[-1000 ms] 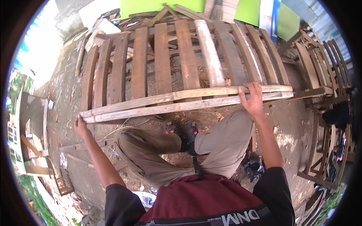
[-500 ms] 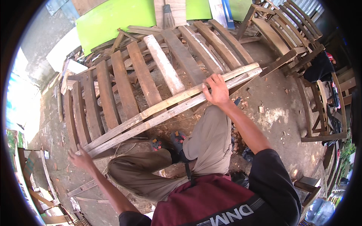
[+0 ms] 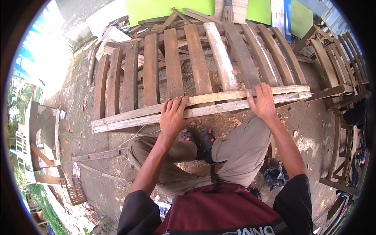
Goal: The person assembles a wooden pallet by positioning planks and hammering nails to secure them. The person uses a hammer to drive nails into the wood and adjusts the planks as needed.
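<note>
Two long, pale wooden strips lie side by side across the near edge of a slatted wooden frame [image 3: 150,70]. The far strip [image 3: 223,96] touches or nearly touches the near strip [image 3: 219,107] along most of their length. My left hand [image 3: 172,116] is closed over both strips left of their middle, fingers bent over the far side. Further right, my right hand [image 3: 263,101] grips the pair too, its thumb on the near side. The undersides of the strips and my palms are hidden. One slat of the frame is whitish [image 3: 220,56]; the others are brown.
My bent knees and shoes [image 3: 209,135] are just below the strips. Scrap wood and a broom [image 3: 227,11] are behind the frame. Wooden chairs or frames [image 3: 333,58] stand at the right. A black plastic bag [image 3: 275,176] and a loose board [image 3: 100,155] lie on the ground.
My left hand has moved from the strips' left end inward along them and now grips there. My right hand stays on the strips. The view has swung leftward.
</note>
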A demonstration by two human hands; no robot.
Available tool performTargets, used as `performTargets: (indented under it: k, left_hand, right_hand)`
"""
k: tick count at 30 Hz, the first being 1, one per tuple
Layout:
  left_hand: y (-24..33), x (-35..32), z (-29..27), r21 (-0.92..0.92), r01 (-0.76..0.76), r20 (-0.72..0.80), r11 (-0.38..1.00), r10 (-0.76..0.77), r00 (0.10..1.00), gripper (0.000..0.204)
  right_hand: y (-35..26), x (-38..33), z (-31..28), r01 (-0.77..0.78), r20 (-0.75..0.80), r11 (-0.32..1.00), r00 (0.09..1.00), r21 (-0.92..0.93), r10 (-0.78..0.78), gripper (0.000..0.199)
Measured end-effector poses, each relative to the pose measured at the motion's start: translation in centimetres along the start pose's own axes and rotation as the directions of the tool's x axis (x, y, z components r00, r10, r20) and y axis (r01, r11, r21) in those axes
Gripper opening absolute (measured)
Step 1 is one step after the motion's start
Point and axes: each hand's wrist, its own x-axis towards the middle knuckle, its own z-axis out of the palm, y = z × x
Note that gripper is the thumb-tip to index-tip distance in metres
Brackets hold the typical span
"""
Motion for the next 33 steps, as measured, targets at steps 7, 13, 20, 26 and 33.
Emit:
performTargets:
  k: [7,13,20,26,33]
  left_hand:
    - [-0.1,-0.1,-0.1,-0.007,0.047,0.042,0.999,-0.046,0.998,0.089]
    - [-0.1,0.1,0.3,-0.017,0.088,0.044,0.996,-0.087,0.995,0.080]
    - [0.1,0.1,0.6,-0.038,0.104,-0.005,0.994,-0.104,0.995,0.070]
    - [0.3,0.1,0.5,-0.076,0.121,-0.009,0.990,-0.122,0.993,0.066]
    - [-0.1,0.2,0.7,-0.057,0.102,0.003,0.993,-0.102,0.995,0.065]
  right_hand:
    - [-10.1,2.4,2.4,0.270,0.060,0.953,0.958,0.138,-0.280,0.097]
    - [-10.5,2.9,2.5,0.201,0.085,0.969,0.973,0.141,-0.215,0.094]
    - [-10.7,2.7,2.9,0.155,0.102,0.979,0.980,0.135,-0.169,0.091]
    - [-10.6,2.8,3.0,0.175,0.101,0.975,0.977,0.135,-0.190,0.088]
    - [-10.8,3.0,2.6,0.154,0.140,0.979,0.975,0.138,-0.173,0.085]
